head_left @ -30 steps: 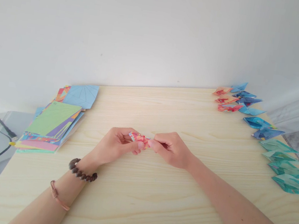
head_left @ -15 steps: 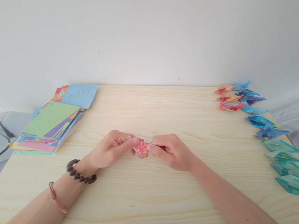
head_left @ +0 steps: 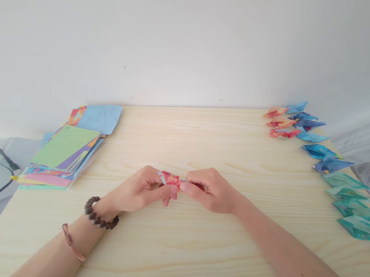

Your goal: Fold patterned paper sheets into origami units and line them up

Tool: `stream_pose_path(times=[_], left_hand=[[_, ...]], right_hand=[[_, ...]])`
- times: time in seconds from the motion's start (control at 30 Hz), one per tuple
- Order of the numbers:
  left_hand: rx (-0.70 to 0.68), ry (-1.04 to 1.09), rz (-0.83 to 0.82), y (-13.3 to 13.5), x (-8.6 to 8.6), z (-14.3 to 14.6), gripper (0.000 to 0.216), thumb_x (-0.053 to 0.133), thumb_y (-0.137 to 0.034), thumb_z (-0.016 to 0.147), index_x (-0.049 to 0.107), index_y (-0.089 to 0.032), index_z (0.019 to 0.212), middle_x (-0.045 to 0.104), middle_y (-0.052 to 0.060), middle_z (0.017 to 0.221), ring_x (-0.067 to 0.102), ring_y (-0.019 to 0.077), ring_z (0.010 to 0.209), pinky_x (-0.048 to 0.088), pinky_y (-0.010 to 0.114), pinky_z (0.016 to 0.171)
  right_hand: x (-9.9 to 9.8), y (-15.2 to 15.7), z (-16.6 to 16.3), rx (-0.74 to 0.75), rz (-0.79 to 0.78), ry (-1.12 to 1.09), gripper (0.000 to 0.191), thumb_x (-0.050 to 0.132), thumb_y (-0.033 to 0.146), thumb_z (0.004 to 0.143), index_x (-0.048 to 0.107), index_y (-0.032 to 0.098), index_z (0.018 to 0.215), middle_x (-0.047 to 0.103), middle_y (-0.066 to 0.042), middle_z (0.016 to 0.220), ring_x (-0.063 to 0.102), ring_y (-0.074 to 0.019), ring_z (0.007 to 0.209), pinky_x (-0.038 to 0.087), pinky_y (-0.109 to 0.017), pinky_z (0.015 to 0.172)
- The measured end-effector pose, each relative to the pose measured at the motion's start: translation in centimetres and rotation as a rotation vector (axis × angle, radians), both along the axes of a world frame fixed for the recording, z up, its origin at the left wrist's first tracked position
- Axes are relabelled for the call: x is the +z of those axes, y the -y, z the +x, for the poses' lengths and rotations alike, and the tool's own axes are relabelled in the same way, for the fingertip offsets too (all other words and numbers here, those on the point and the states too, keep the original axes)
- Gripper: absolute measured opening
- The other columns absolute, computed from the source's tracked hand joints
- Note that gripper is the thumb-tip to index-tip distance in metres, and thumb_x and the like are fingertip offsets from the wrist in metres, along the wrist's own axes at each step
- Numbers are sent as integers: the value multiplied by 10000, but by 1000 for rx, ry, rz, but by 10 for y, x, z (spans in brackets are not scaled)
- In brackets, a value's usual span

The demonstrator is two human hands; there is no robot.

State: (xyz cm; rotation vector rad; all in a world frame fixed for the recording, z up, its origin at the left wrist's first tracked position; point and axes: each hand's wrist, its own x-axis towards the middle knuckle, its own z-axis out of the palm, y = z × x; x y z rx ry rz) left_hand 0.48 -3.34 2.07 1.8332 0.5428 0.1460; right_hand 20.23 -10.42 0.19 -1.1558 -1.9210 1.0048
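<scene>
**While both hands pinch: small red fold, mid-table**

Since the pale wooden table (head_left: 188,251) is flat & smooth-grained, it would, I judge, make good backing for pressing creases sharp. At the table's left edge sits a stack of matte coloured square paper sheets (head_left: 62,156). Along its right edge runs a row of pointed teal, blue & red folded paper pieces (head_left: 353,207). Over table centre, left hand (head_left: 137,192) & right hand (head_left: 213,192) each pinch one end of the small red-pink patterned folded paper (head_left: 170,180); touching the top or not, can't tell. Thin, crisp stuff: best pinch close to the fold line w/ even pull, else it may skew or tear.
</scene>
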Motion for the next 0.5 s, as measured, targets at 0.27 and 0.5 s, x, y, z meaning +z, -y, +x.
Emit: stream_pose_path(times=[0.27, 0.5], left_hand=[[2, 22, 21, -1, 1, 2, 316, 454, -364, 873, 583, -143, 688, 434, -9, 577, 343, 86, 509, 288, 215, 465], [-107, 35, 17, 1, 2, 3, 345, 412, -380, 885, 571, -140, 694, 378, -24, 579, 302, 83, 504, 260, 220, 475]], right_hand=[[2, -4, 0, 12, -6, -63, 342, 420, 305, 887, 402, 167, 574, 316, 52, 533, 295, -61, 492, 245, -202, 468], [2, -2, 3, 71, -41, -45, 346, 409, 308, 895, 445, 154, 586, 374, 51, 522, 338, -52, 477, 267, -188, 464]])
